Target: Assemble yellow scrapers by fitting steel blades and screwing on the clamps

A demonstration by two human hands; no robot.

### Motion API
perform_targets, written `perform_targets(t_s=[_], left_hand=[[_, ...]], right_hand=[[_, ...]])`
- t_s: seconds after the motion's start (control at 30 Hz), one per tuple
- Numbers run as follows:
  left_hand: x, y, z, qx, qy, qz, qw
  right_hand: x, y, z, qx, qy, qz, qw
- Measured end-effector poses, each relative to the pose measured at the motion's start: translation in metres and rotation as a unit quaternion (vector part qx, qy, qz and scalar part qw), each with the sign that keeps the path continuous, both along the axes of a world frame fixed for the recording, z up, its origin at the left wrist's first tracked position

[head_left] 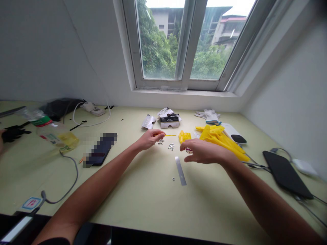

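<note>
My left hand (151,139) is closed in a pinch on a thin yellow strip (171,135), which points right. Just below it lies a small pile of screws (160,141), with a group of nuts (171,146) beside them. My right hand (201,150) hovers with fingers curved and thumb apart, near a bundle of small yellow pieces (184,136). A small round item (189,150) shows partly behind its fingers; I cannot make out its kind. Nearer me are a flat metal strip (180,170) and a single nut (173,179).
Yellow sheet-like pieces (219,139), a white device (233,133) and gloves (209,116) lie back right. Small boxes (169,121) stand under the window. A black phone (286,173) with cables is right; a bottle (55,131) and dark phone (103,149) are left.
</note>
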State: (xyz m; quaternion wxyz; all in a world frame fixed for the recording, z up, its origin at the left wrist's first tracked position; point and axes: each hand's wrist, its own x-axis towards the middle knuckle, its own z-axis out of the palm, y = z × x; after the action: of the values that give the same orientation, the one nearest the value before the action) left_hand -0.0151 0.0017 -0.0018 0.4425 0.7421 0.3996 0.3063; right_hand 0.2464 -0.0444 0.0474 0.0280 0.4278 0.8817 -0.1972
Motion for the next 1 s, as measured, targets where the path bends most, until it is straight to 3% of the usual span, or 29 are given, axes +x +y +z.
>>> perform_targets(t_s=[0.13, 0.23, 0.33, 0.5, 0.63, 0.8, 1.0], left_hand=[[0.005, -0.002, -0.011, -0.093, -0.095, 0.013, 0.991], [0.005, -0.002, -0.011, -0.112, -0.107, -0.015, 0.988], [-0.002, 0.000, -0.004, -0.090, -0.103, -0.019, 0.990], [-0.031, 0.001, 0.012, 0.011, -0.076, 0.088, 0.993], [-0.047, -0.005, 0.006, -0.012, -0.074, 0.118, 0.990], [-0.045, -0.012, -0.012, -0.044, -0.084, 0.095, 0.991], [-0.040, -0.016, -0.015, -0.038, -0.063, 0.072, 0.995]], right_hand=[[-0.007, 0.000, -0.001, 0.032, 0.026, -0.018, 0.999], [-0.003, 0.005, 0.001, 0.073, 0.044, -0.057, 0.995], [0.002, 0.007, 0.001, 0.072, 0.033, -0.065, 0.995], [-0.010, -0.011, -0.004, -0.022, -0.004, 0.016, 1.000], [-0.031, -0.027, -0.010, -0.054, -0.041, 0.032, 0.997], [-0.048, -0.032, -0.023, -0.035, -0.086, 0.022, 0.995], [-0.053, -0.014, -0.031, 0.022, -0.105, -0.008, 0.994]])
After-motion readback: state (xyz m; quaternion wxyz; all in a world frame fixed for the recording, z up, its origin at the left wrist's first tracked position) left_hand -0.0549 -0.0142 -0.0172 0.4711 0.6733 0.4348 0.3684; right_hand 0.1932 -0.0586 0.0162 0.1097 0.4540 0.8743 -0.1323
